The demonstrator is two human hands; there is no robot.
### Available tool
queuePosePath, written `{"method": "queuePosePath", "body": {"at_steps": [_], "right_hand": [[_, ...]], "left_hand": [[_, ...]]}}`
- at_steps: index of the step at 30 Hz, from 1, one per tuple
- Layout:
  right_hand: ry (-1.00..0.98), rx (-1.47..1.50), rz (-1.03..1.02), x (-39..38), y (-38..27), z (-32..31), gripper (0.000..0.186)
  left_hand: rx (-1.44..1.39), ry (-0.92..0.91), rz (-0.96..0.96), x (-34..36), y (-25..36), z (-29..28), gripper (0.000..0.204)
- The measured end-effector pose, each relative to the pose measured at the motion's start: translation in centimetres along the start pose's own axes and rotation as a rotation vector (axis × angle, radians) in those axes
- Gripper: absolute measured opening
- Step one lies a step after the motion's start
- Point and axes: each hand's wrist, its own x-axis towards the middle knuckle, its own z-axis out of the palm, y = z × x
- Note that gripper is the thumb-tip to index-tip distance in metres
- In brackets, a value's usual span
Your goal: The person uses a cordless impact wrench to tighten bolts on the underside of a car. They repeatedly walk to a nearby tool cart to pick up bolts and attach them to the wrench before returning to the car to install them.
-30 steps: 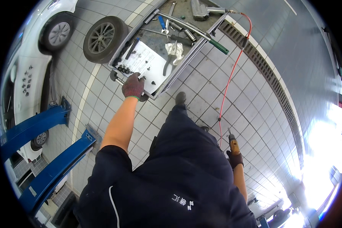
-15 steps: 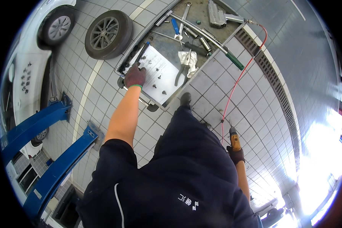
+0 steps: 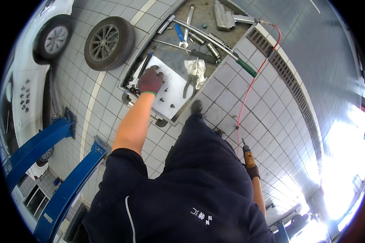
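My left hand (image 3: 151, 81), in a dark red glove, is over a white paper sheet (image 3: 176, 83) on the tool cart. Its fingers are curled down among small black fasteners. Whatever they pinch is hidden beneath the hand. Several loose black fasteners (image 3: 172, 105) lie on the sheet below and right of it. A black pen-like tool (image 3: 145, 65) rests along the sheet's far left edge. Low at my right side, my right hand (image 3: 253, 171), in a dark glove, grips a yellow-and-black power drill (image 3: 249, 159), its bit pointing away from me.
Pliers (image 3: 189, 84) lie by crumpled white wrapping (image 3: 200, 71). Farther back are a screwdriver (image 3: 179, 33), a spanner (image 3: 189, 18), a long green-handled bar (image 3: 245, 67) and an air gun (image 3: 225, 18) with a red hose (image 3: 251, 85). A wheel (image 3: 109, 43) and blue lift arms (image 3: 71, 188) are leftward.
My left hand has shifted right across the sheet, from its left edge toward the middle, over some of the fasteners. My right hand keeps its grip on the drill. The view has shifted slightly.
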Motion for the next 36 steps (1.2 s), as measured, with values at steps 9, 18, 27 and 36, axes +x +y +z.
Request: {"method": "queuePosePath", "body": {"at_steps": [9,18,27,36], "right_hand": [[-0.042,0.215,-0.075,2.4,-0.8,0.4,0.048],[-0.001,0.101,-0.038,3.4,-1.4,0.0,0.051],[0.007,0.018,-0.042,2.5,-2.3,-2.9,0.052],[0.020,-0.073,-0.092,6.1,-2.9,-6.5,0.053]], "left_hand": [[-0.069,-0.045,0.141,-7.4,1.7,2.7,0.037],[0.064,0.030,-0.261,-3.4,-4.1,-4.9,0.064],[0.005,-0.051,-0.081,-4.4,-3.1,-2.5,0.042],[0.063,0.193,-0.094,-9.8,-4.1,-0.4,0.039]]}}
